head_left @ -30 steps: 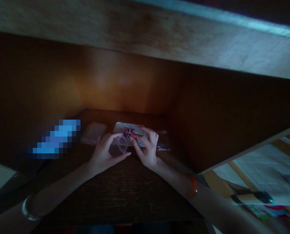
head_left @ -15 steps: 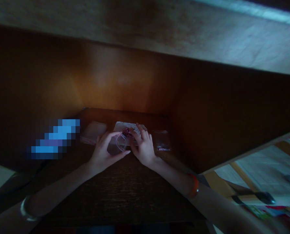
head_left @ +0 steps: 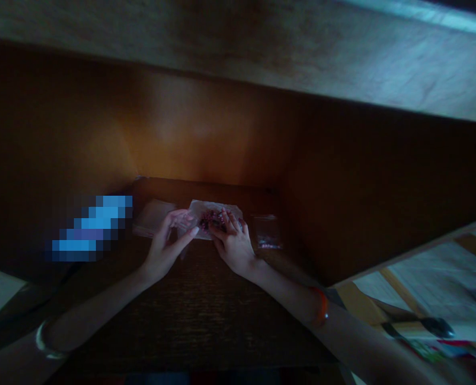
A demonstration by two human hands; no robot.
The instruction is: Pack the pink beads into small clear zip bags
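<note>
**Pink beads (head_left: pixel 212 219) bunched up in a clear plastic bag (head_left: pixel 197 209), both hands on it**

So here's the setup: the bag sits near the far end of a dark wooden desk (head_left: pixel 197 315), roughly centred between the two hands, with the beads showing as a dark pink clump in the middle. Hard to make out single beads in this light.

Left hand (head_left: pixel 168 246) has a narrow pinch going on the bag's left side, thumb and fingers close together with the plastic between them. Right hand (head_left: pixel 232 246) comes in from the near right, its curled fingers (head_left: pixel 226 218) pressed down over the bead clump through the plastic, so that's a tight, close grip too.

Just left of that is a flat, pale packet (head_left: pixel 153 216), and just right is a small clear bag (head_left: pixel 265 232) with some pink bits at the bottom. Further left there's a blue object (head_left: pixel 89 230), but it's pixelated, so no clue what it is.

Pale bangle (head_left: pixel 45 342) on the left wrist, orange band (head_left: pixel 321 307) on the right. Brown wood panel (head_left: pixel 193 128) behind everything, and papers (head_left: pixel 434 283) lie down at the lower right beside a black-tipped tool (head_left: pixel 434 327).
</note>
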